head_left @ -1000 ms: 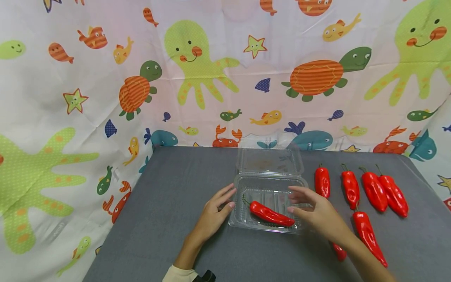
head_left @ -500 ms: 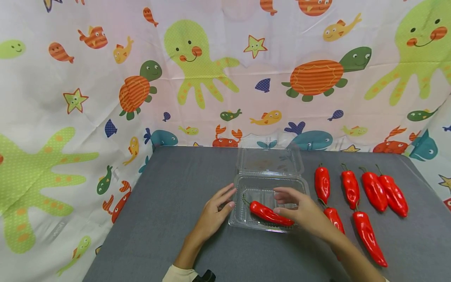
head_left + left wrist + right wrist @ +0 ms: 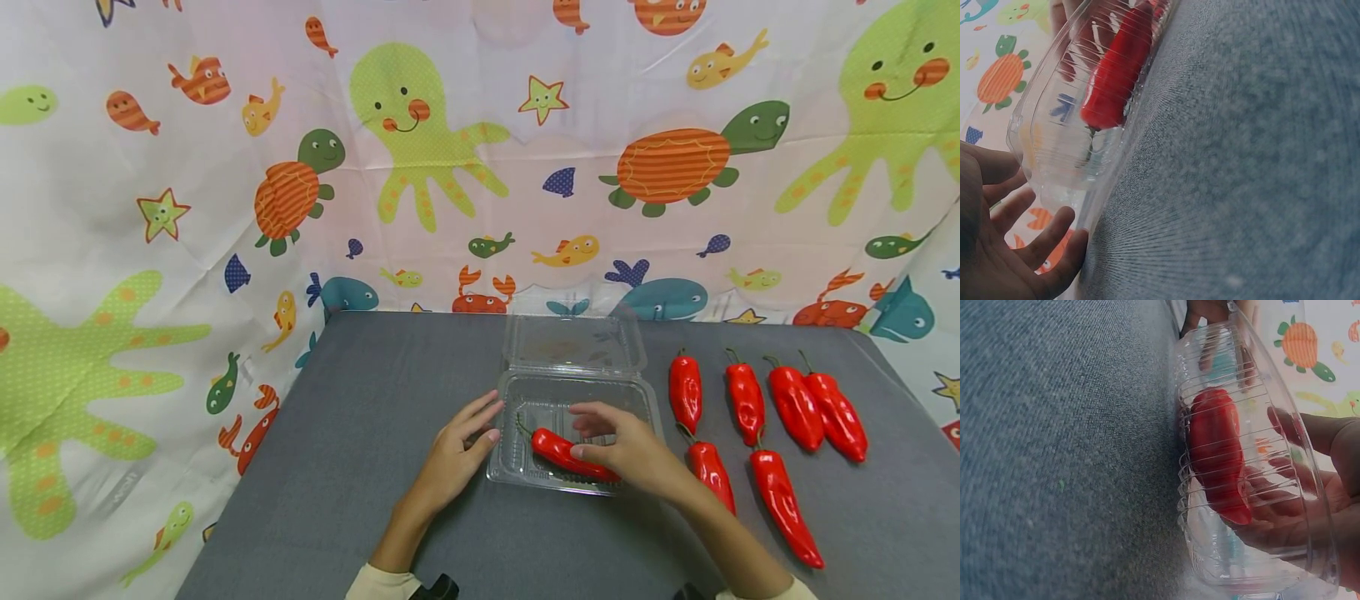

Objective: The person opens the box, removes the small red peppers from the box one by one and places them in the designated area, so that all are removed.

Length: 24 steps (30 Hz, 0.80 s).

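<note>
A clear plastic clamshell container (image 3: 517,465) lies on the table with its lid (image 3: 573,346) tipped back. Inside it is one red pepper (image 3: 558,450), its green stem pointing left; the same pepper (image 3: 1116,75) shows through the wall in the left wrist view. My left hand (image 3: 450,458) rests at the container's left side, fingers spread, fingertips at the wall. My right hand (image 3: 633,450) is over the container's right half, fingers loosely bent, thumb beside the pepper and covering part of it. In the right wrist view no finger plainly wraps the pepper (image 3: 1216,450).
Several more red peppers lie on the grey table (image 3: 375,400) to the right, among them a near one (image 3: 786,508) and a middle one (image 3: 711,471) beside my right forearm. A curtain (image 3: 450,250) printed with sea animals hangs behind and at the sides.
My right hand has moved left over the container, from its right edge to the pepper inside. More of the pepper beside my right forearm now shows. My left hand has stayed still.
</note>
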Motion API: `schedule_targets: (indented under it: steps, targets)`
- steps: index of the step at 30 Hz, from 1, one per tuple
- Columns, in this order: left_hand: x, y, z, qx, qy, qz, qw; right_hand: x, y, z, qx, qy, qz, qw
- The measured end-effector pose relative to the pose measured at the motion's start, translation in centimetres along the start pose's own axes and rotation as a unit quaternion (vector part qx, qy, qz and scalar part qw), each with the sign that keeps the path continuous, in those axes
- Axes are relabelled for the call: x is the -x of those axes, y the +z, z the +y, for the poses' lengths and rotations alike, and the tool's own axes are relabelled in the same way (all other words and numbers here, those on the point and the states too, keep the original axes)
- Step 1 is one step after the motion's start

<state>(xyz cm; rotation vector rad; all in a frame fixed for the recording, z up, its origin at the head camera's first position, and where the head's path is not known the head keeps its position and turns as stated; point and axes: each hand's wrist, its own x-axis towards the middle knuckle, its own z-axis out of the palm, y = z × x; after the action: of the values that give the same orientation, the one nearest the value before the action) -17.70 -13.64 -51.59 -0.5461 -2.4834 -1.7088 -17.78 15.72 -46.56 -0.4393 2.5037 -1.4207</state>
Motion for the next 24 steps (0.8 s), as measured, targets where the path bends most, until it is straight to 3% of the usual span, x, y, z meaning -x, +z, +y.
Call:
schedule_targets:
  steps: [8,24]
  targets:
    - [-0.01,-0.10,-0.03,-0.015,-0.001,-0.009,0.9998,-0.40,0.53,0.04,0.030,0.025,0.002,0.9992]
    - [0.01,-0.11,-0.16,-0.024,0.005,-0.011,0.9996,-0.81,0.80,0.37,0.046,0.023,-0.020,0.9985]
